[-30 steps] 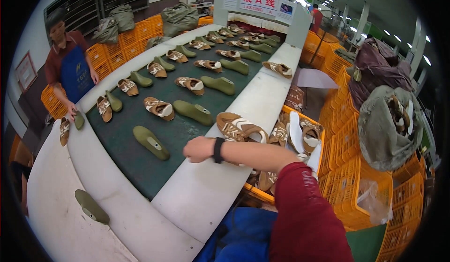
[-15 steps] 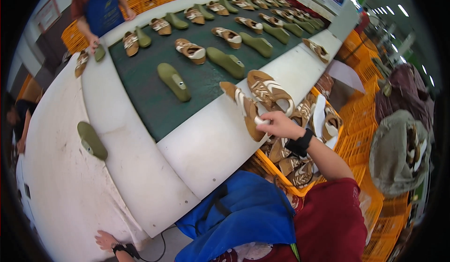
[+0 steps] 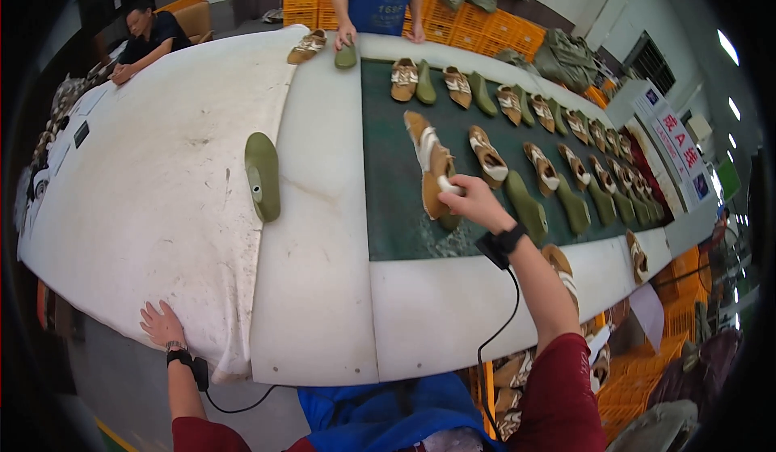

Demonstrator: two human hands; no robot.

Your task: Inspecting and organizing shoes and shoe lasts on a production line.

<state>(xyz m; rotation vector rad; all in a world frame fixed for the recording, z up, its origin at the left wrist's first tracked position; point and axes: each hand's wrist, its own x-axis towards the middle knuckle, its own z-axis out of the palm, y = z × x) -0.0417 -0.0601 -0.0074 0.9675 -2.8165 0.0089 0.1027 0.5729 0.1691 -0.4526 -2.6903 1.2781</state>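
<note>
Head view: the right hand (image 3: 471, 201) now grips a brown-and-white sandal (image 3: 428, 163) by its heel end and holds it low over the green belt (image 3: 388, 210), beside a green last (image 3: 449, 219). Half a second ago that hand reached for sandals at the table edge; so the shoe has moved onto the line. The left hand (image 3: 162, 324) lies flat and empty on the white table (image 3: 162, 177), fingers spread, as before. Another last (image 3: 263, 176) lies on the table.
</note>
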